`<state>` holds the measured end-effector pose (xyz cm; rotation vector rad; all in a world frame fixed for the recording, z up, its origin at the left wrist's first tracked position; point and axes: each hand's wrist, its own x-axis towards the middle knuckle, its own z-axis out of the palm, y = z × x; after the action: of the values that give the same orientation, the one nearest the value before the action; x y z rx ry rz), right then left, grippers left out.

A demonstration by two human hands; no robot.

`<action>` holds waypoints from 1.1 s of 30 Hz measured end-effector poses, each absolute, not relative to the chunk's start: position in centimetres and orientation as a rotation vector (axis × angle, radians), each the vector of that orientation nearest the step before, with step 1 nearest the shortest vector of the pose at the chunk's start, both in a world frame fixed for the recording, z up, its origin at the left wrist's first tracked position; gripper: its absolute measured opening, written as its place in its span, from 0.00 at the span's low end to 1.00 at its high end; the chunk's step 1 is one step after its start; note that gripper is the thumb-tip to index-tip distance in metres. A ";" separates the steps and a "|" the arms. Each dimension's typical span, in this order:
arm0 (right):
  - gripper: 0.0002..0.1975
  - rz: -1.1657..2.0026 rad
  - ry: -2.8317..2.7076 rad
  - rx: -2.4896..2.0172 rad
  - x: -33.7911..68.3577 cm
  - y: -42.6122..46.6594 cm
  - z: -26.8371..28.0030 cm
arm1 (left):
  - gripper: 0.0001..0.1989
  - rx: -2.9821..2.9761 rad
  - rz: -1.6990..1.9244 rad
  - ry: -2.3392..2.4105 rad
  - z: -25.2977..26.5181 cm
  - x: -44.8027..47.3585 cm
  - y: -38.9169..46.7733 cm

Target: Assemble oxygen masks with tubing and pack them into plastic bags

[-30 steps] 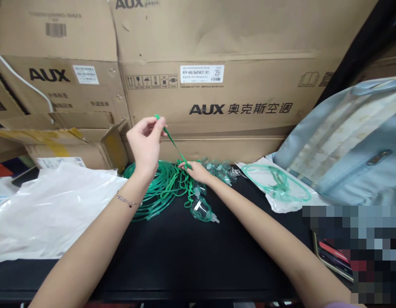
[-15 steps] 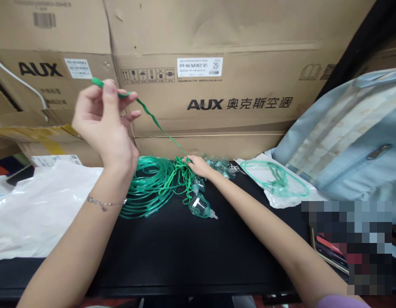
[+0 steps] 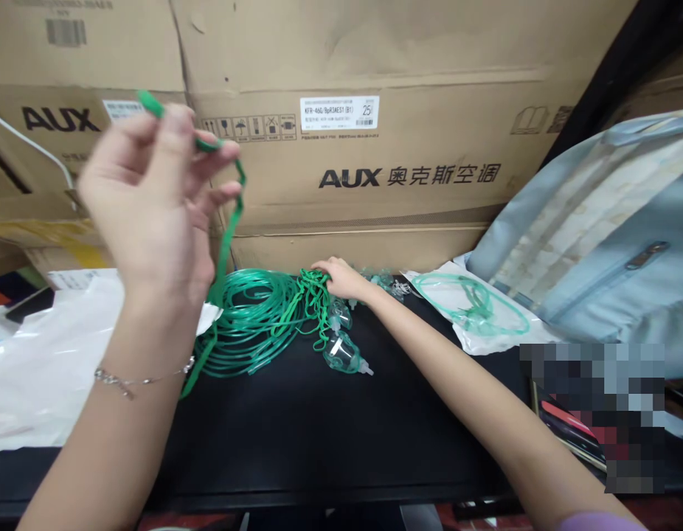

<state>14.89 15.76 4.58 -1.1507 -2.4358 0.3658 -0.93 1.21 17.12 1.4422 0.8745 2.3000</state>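
Observation:
Raised at the left, my left hand (image 3: 147, 199) pinches a green elastic strap (image 3: 229, 240); its loose length hangs past the wrist. The thick end of the strap sticks out above the thumb. Farther back, my right hand (image 3: 341, 279) has its fingers closed at the top of a bunch of green elastic straps (image 3: 313, 299). Left of the bunch lies a coil of clear green tubing (image 3: 253, 313). Just below my right hand are clear oxygen masks, the nearest mask (image 3: 342, 352) lying on its side. More masks are partly hidden behind that hand.
Cardboard boxes (image 3: 419, 221) stand along the back of the black table (image 3: 330, 442). White plastic wrapping (image 3: 48, 369) covers the left side. A packaged mask set with tubing (image 3: 479, 310) lies at the right, beside a light blue backpack (image 3: 607, 280). A pixelated patch hides the lower right.
The strap was stretched taut between both hands; now it hangs loose from my left hand, which has come nearer and moved left. My right hand stays at the bunch of straps.

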 end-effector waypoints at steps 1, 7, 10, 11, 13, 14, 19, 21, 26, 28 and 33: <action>0.27 0.409 -2.478 -1.146 15.0 15.2 5.2 | 0.02 1.481 2.229 0.807 16.7 -0.6 1.5; 0.29 1.000 -2.423 -0.701 16.3 10.6 8.8 | 0.06 1.685 1.530 0.972 14.7 0.8 3.2; 0.19 1.710 -1.900 -0.296 17.1 8.5 9.2 | 0.09 1.814 1.228 1.131 14.0 1.4 3.5; 0.16 1.848 -1.742 -0.239 17.4 8.0 9.1 | 0.08 1.864 1.161 1.154 13.8 1.6 3.5; 0.11 1.966 -1.505 -0.234 17.9 7.1 8.9 | 0.07 1.981 1.047 1.165 13.3 2.0 3.5; 0.10 1.955 -1.426 -0.268 18.2 6.7 8.8 | 0.07 2.041 1.001 1.159 13.0 2.3 3.4; 0.07 1.677 -1.256 -0.437 19.3 5.6 7.8 | 0.09 2.113 0.914 1.124 10.1 4.1 3.1; 0.08 1.646 -1.185 -0.452 20.0 5.5 7.2 | 0.08 2.050 0.892 1.058 8.5 4.5 2.8; 0.10 1.531 -1.172 -0.628 22.4 5.8 5.6 | 0.07 1.898 0.747 0.957 4.6 3.9 1.9; 0.12 1.509 -1.210 -0.695 23.2 6.0 5.1 | 0.07 1.869 0.715 0.967 3.6 3.5 1.4; 0.12 1.589 -1.265 -0.731 23.6 5.9 4.2 | 0.08 2.062 0.643 0.951 2.7 3.3 0.7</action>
<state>23.64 5.92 4.19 -0.7306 -1.2645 1.5893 3.31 0.71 2.65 2.0622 0.9508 0.6426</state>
